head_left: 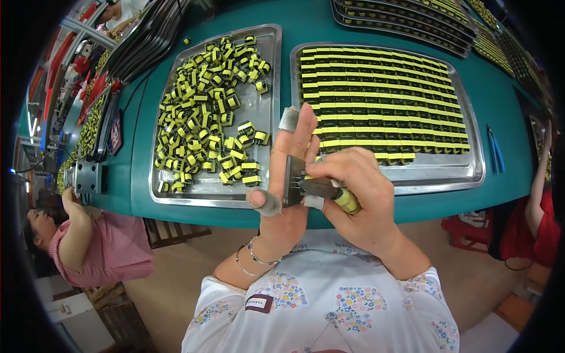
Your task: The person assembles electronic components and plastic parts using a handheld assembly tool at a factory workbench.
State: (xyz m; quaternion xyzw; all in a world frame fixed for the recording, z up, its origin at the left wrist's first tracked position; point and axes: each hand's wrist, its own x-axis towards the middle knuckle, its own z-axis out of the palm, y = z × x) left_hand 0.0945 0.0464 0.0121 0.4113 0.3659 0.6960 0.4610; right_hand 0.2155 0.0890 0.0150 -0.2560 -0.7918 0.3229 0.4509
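My left hand [285, 159] is turned palm up, index finger and thumb stretched out and wrapped in grey tape. A dark flat block [292, 182] stands against its palm and is held there. My right hand [365, 182] is closed around a dark tapered piece [321, 188] with a yellow rounded end [348, 202]; its exact kind is unclear. Its thin tips meet the block's side. Beyond the hands, a left metal tray [259, 112] holds a loose heap of small yellow-and-black transformers [203, 112]. A right metal tray [447, 167] holds similar transformers in tight rows [382, 100].
Blue-handled pliers [495, 150] lie right of the trays on the green table [138, 176]. Stacked filled trays [406, 23] stand at the back, with dark empty-looking trays [144, 44] at the far left. People sit at left [100, 241] and right [538, 223].
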